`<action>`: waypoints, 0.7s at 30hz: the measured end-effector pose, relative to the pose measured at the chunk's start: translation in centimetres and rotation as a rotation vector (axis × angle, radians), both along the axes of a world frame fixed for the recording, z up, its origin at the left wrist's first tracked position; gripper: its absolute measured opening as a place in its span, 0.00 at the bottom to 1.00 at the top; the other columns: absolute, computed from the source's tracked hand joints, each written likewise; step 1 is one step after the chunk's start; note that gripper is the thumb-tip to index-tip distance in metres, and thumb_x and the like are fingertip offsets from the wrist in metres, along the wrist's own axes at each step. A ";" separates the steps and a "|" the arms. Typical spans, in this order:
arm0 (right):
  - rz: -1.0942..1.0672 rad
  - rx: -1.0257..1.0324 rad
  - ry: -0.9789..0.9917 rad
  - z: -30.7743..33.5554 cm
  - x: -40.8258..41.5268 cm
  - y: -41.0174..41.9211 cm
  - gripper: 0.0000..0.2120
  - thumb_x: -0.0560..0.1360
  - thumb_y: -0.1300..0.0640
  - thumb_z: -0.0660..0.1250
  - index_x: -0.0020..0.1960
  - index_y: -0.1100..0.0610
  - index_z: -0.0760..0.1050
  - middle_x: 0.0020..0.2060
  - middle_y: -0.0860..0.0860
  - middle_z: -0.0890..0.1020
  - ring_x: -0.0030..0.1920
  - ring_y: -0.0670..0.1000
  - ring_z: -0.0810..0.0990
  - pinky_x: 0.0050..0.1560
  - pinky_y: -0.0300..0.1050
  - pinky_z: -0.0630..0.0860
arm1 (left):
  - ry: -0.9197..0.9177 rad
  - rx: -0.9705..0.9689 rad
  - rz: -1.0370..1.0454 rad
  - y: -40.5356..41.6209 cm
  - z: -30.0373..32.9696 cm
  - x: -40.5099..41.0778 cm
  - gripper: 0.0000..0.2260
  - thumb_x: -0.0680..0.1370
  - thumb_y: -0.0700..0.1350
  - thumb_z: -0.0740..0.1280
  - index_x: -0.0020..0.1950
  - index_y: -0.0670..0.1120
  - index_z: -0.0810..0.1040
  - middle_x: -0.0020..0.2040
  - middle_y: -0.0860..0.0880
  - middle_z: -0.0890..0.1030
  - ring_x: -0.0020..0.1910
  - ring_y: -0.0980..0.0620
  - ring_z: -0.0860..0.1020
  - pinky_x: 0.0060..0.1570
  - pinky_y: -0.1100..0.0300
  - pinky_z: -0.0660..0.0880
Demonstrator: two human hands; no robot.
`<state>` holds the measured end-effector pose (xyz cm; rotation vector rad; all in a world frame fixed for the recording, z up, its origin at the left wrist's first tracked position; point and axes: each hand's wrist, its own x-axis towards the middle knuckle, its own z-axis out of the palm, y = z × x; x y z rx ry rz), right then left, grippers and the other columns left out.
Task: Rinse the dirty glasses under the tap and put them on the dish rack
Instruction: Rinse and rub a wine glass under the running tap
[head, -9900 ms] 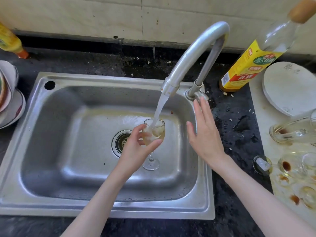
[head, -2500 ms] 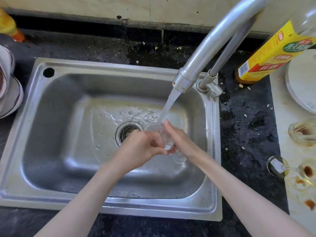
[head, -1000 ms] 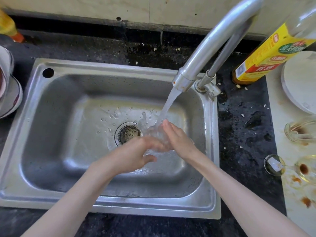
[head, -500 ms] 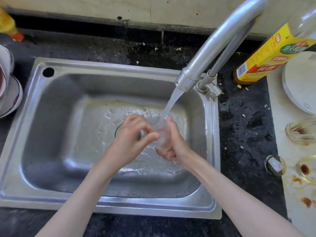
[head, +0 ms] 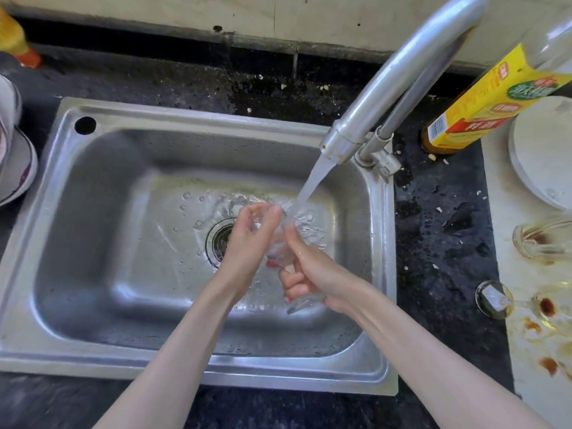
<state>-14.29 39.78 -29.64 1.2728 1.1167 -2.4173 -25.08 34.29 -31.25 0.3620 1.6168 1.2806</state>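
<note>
A: Entry, sink station. Where is the glass point(head: 274, 243)?

B: Over the middle of the steel sink point(head: 77, 351), just right of the drain point(head: 220, 243), held between both hands. The stream from the tap point(head: 399, 78) lands on its far end. The glass is blurred by water; its foot point(head: 305, 301) shows below the right hand.

A: Left hand point(head: 247, 243)?

B: Grasping the bowl, thumb and fingers curled round it from the left.

A: Right hand point(head: 315, 270)?

B: Curled round the stem end from the right, index finger lying up along the bowl. Both hands are wet.

A: Dirty stock?

B: On the pale board point(head: 532, 382) at right: one glass on its side point(head: 541, 239) with brown residue, a second stemmed glass point(head: 526, 305) nearer, its foot over the dark counter point(head: 439, 243). Brown stains on the board.

A: Other items?

B: Yellow-labelled bottle point(head: 495, 97) far right, white plate point(head: 541, 150) beside it, stacked dishes point(head: 15, 162) at the left edge.
</note>
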 end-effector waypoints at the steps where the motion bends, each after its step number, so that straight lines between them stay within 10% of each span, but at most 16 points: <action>1: -0.041 -0.133 0.015 0.1 0.1 0.1 0.35 0.73 0.30 0.44 0.45 0.59 0.72 0.19 0.45 0.58 0.17 0.43 0.57 0.29 0.38 0.69 | -0.109 0.001 0.010 0.2 0.1 -0.1 0.19 0.70 0.56 0.69 0.56 0.50 0.72 0.48 0.44 0.80 0.38 0.52 0.78 0.33 0.60 0.71; 4: -0.142 -0.393 0.102 0.3 0.4 0.4 0.36 0.72 0.28 0.43 0.39 0.60 0.70 0.16 0.44 0.61 0.15 0.42 0.59 0.25 0.36 0.71 | -0.391 0.059 0.017 0.6 0.2 -0.4 0.23 0.70 0.50 0.71 0.60 0.44 0.69 0.37 0.49 0.82 0.30 0.54 0.78 0.20 0.66 0.64; 8: -0.129 -0.227 0.057 0.1 0.4 0.0 0.31 0.74 0.31 0.47 0.38 0.58 0.70 0.19 0.46 0.64 0.18 0.44 0.64 0.31 0.40 0.72 | -0.281 -0.033 0.000 1.5 -0.3 -0.9 0.18 0.72 0.49 0.71 0.53 0.42 0.68 0.30 0.52 0.80 0.27 0.52 0.76 0.26 0.60 0.71; 13: 0.216 0.570 -0.146 -0.1 0.2 0.5 0.16 0.82 0.52 0.56 0.38 0.57 0.70 0.27 0.48 0.75 0.31 0.51 0.80 0.48 0.57 0.78 | -0.155 -0.145 0.179 3.6 -0.8 -0.7 0.23 0.73 0.44 0.71 0.62 0.43 0.65 0.29 0.52 0.79 0.25 0.56 0.75 0.34 0.59 0.72; 16: 0.533 1.057 -0.366 -0.2 -0.2 0.9 0.16 0.81 0.49 0.54 0.45 0.56 0.75 0.39 0.54 0.83 0.46 0.58 0.82 0.51 0.54 0.76 | -0.256 -0.121 0.255 3.4 -1.8 -0.9 0.31 0.71 0.45 0.72 0.68 0.37 0.62 0.32 0.47 0.75 0.27 0.51 0.73 0.33 0.57 0.70; 21: 0.039 0.197 -0.081 1.3 -0.9 3.0 0.14 0.81 0.57 0.58 0.39 0.59 0.72 0.20 0.47 0.71 0.25 0.46 0.77 0.27 0.39 0.75 | -0.682 0.091 -0.078 2.6 -1.6 -2.3 0.17 0.74 0.57 0.64 0.43 0.42 0.69 0.37 0.46 0.72 0.33 0.51 0.72 0.31 0.61 0.74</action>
